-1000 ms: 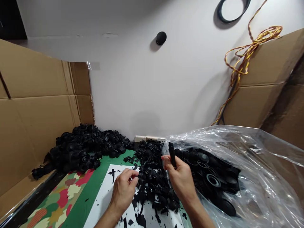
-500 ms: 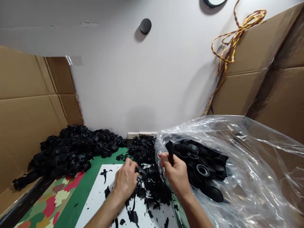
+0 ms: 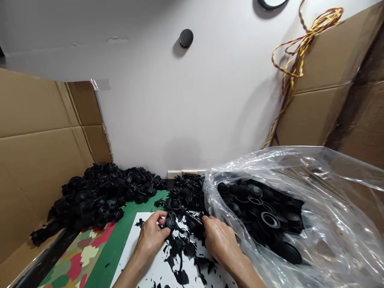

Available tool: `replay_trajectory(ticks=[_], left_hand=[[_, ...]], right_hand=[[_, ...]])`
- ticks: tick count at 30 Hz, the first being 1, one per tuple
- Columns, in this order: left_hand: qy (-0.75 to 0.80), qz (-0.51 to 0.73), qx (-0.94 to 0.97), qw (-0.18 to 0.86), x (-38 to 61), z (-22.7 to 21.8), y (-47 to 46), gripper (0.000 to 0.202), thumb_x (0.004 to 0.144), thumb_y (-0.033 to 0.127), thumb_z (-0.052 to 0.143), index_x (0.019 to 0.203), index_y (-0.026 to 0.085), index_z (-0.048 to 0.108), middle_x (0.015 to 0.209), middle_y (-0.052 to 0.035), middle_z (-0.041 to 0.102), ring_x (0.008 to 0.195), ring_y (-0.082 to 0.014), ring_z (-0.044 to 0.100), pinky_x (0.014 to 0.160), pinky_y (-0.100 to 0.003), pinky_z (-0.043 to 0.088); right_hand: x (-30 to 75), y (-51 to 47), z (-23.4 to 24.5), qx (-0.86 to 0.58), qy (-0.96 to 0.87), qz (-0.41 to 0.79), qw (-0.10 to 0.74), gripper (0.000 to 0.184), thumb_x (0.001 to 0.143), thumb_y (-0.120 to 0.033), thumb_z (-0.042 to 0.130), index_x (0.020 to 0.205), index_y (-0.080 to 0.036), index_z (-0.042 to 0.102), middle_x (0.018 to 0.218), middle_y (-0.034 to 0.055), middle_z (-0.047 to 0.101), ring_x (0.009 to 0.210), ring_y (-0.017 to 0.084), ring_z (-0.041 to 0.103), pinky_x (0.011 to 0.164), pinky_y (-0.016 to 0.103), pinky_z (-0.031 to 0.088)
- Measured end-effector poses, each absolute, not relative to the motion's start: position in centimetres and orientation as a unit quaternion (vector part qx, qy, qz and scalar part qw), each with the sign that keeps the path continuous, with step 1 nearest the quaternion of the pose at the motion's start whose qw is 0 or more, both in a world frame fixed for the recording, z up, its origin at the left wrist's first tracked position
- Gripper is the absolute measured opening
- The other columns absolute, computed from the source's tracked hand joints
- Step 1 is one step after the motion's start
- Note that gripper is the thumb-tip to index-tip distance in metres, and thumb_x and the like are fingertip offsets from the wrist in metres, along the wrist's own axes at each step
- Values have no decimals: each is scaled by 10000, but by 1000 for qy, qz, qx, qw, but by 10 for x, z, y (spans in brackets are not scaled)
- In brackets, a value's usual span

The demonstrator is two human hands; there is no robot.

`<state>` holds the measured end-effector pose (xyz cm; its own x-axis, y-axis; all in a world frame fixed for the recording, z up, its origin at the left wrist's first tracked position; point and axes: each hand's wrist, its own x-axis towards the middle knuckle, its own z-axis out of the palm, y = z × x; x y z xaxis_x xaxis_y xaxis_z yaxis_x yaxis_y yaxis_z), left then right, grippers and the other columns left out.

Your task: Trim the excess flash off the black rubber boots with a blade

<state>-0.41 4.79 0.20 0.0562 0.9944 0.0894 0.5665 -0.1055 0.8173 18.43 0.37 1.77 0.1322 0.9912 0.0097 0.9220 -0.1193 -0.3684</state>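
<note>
My left hand (image 3: 151, 234) is closed at the left edge of the black scraps, its thumb and fingers pinching a rounded black rubber part (image 3: 170, 221). My right hand (image 3: 221, 238) is bent over the scraps' right side with its fingers curled together. What those fingers hold is hidden by the hand and the dark bits. Between both hands, torn black rubber scraps (image 3: 181, 244) lie scattered on a white board (image 3: 150, 264). A clear plastic bag (image 3: 324, 240), right of my right hand, contains black ribbed rubber parts (image 3: 258, 224), some ring-shaped.
A big heap of black rubber parts (image 3: 102, 192) lies at the left against a cardboard panel (image 3: 39, 108). Another black pile (image 3: 187, 190) sits by the wall. Right stands more cardboard (image 3: 321, 76), with a yellow-brown twisted cord (image 3: 295, 52). Green surface (image 3: 112, 252) shows beside the board.
My right hand has moved down and away from the bag's mouth to the scraps; the narrow black piece no longer sticks up from it. My left hand now pinches a part. The view shifted slightly.
</note>
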Motion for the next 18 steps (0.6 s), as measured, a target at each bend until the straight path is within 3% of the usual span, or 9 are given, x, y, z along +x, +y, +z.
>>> replay_trajectory(ticks=[3, 8, 11, 15, 18], left_hand=[[588, 363, 645, 327, -6, -2, 47, 348, 590, 125, 523, 904, 172, 665, 720, 25, 517, 469, -99, 428, 467, -232, 319], [574, 381, 635, 349, -10, -3, 48, 326, 596, 170, 543, 877, 186, 706, 805, -11, 590, 515, -127, 465, 530, -267, 364], [563, 394, 630, 362, -11, -2, 48, 278, 565, 166, 563, 797, 182, 714, 706, 7, 570, 552, -147, 472, 549, -269, 359], [531, 401, 628, 403, -7, 5, 41, 155, 514, 144, 584, 645, 161, 664, 557, 36, 498, 557, -146, 458, 532, -252, 339], [482, 379, 630, 476, -6, 13, 35, 95, 521, 149, 582, 602, 163, 629, 507, 49, 470, 518, -127, 416, 498, -237, 306]], right_hand=[[184, 6, 17, -757, -624, 97, 165, 235, 839, -61, 440, 923, -152, 640, 975, 122, 678, 842, 284, 683, 599, 307, 427], [184, 7, 17, -765, -603, 84, 211, 249, 885, -174, 435, 1036, -213, 628, 1073, 87, 650, 825, 228, 685, 612, 280, 451], [183, 7, 14, -738, -604, 94, 286, 245, 892, -213, 410, 948, -216, 649, 973, 59, 689, 825, 192, 677, 660, 248, 471], [181, 12, 0, -651, -584, 203, 441, 223, 843, -263, 444, 806, -208, 657, 814, 58, 740, 774, 227, 687, 674, 270, 493], [177, 15, -11, -622, -582, 254, 457, 208, 811, -296, 475, 748, -205, 652, 745, 58, 741, 719, 254, 689, 630, 296, 494]])
